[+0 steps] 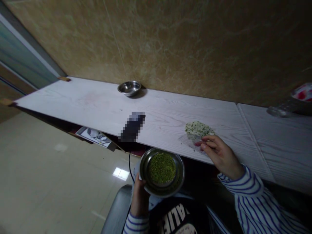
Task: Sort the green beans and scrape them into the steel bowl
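Observation:
My left hand (140, 191) grips the rim of a round metal bowl (180, 175), held at lap height just below the table edge. Small green beans (162, 168), which look like mung beans, cover its bottom. Over the table's front part, my right hand (220, 155) has its thumb and fingers drawn together at a thin see-through sheet (188, 141), apparently plastic. One fingertip shows reddish through or beside it. Right behind the sheet lies a pale round patch (199, 129) scattered with green bits; whether it is one piece with the sheet I cannot tell.
An empty metal bowl (129, 88) stands by the wall. A dark, pixelated object (133, 127) lies at the front edge of the pale wooden table (97, 97). At far right are a clear container (280, 110) and a red-and-white item (304, 93). Below the tabletop, an open drawer (96, 136) juts out.

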The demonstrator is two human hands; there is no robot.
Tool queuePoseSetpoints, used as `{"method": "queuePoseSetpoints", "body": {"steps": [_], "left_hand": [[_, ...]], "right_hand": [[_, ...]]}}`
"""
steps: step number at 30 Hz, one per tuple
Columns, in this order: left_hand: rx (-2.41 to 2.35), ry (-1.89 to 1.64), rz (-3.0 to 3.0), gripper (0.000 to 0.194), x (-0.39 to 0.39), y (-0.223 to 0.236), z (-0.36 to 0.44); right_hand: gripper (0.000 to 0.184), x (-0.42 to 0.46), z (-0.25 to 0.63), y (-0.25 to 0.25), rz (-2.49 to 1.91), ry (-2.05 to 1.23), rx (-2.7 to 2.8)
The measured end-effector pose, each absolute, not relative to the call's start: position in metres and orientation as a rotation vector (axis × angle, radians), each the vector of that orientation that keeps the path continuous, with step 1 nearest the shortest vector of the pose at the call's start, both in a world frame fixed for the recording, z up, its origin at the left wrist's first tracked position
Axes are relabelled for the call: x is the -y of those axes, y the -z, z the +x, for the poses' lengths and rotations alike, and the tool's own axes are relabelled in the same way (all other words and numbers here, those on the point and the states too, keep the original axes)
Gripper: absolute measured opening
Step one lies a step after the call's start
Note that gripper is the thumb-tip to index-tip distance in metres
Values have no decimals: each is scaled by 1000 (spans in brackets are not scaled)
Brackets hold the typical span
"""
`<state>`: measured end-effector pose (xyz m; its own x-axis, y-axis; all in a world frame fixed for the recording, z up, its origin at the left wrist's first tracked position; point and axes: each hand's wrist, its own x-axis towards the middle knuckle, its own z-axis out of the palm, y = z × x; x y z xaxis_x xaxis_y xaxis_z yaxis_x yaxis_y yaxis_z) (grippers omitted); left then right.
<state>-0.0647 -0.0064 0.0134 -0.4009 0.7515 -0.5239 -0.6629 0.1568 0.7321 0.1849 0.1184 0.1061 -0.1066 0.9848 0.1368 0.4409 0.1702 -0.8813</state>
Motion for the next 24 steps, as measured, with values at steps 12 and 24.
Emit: {"method": "queuePoseSetpoints", "body": {"steps": [12,24], "left_hand": [[-1390,-1764,-61,18,33,-16,-140],[-1630,-2013,26,23,70,-6,-183]], "right_hand": [[29,-140,107,-105,-1143,-976,1685],[16,-165,-1,-89,-1078,-1119,1800]]}}
